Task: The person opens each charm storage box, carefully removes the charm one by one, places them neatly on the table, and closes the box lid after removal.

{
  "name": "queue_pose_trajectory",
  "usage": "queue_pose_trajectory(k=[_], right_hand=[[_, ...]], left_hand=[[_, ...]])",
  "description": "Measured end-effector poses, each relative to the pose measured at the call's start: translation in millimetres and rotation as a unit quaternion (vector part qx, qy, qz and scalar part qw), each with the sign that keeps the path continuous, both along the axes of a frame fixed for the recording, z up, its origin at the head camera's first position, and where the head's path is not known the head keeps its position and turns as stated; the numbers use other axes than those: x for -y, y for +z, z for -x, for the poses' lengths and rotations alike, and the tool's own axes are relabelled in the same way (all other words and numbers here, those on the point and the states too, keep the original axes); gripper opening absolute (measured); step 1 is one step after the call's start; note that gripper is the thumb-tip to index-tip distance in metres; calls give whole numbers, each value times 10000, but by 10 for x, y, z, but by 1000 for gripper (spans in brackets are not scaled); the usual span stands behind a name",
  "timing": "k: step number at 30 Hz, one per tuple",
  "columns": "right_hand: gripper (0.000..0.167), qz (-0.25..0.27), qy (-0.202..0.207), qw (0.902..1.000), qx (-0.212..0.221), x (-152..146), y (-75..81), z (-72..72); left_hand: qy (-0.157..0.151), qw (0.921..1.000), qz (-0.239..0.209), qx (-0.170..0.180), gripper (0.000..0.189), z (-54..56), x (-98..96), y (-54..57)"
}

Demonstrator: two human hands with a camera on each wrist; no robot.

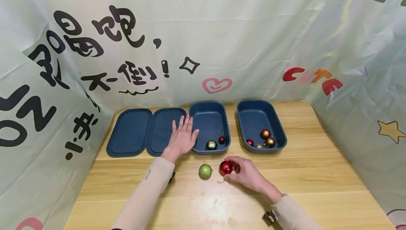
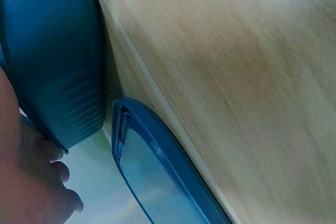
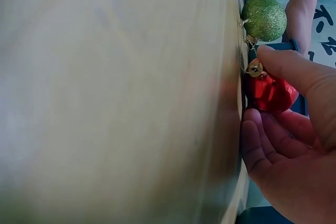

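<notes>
My right hand (image 1: 245, 173) pinches a shiny red Christmas ball (image 1: 226, 168) between thumb and fingers, low over the table. Its gold cap and string show in the right wrist view. Just left of it sits a glittery green Christmas ball (image 1: 205, 171). My left hand (image 1: 182, 136), fingers straight and spread, lies at the left rim of the middle blue box (image 1: 209, 112); whether it presses on the rim I cannot tell. Inside that box are a dark green shiny ball (image 1: 211, 145) and a small red ball (image 1: 221, 140).
To the right stands another blue box (image 1: 253, 112) holding copper balls (image 1: 270, 142), a small red ball (image 1: 250, 142) and a small pale gold one (image 1: 259, 146). Two flat blue lids (image 1: 130, 131) lie side by side at the left. Printed cloth hangs behind the wooden table (image 1: 317, 173).
</notes>
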State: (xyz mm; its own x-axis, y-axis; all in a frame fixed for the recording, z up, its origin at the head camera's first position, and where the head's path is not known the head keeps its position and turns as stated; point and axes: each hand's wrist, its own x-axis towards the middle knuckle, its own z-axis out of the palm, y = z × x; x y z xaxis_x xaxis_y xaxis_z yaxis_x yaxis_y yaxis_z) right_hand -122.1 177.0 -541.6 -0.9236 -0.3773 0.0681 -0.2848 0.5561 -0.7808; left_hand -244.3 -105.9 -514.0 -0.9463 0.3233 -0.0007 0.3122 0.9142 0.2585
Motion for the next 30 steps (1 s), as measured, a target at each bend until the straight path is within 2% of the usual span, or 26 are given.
queue_pose_trajectory(k=[14, 30], right_hand=[[57, -9, 57, 9999, -95, 1, -23, 4], [66, -127, 87, 9998, -94, 1, 4, -9]], left_hand=[[9, 10000, 53, 66, 70, -3, 6, 12], [19, 9999, -84, 56, 68, -15, -2, 18]])
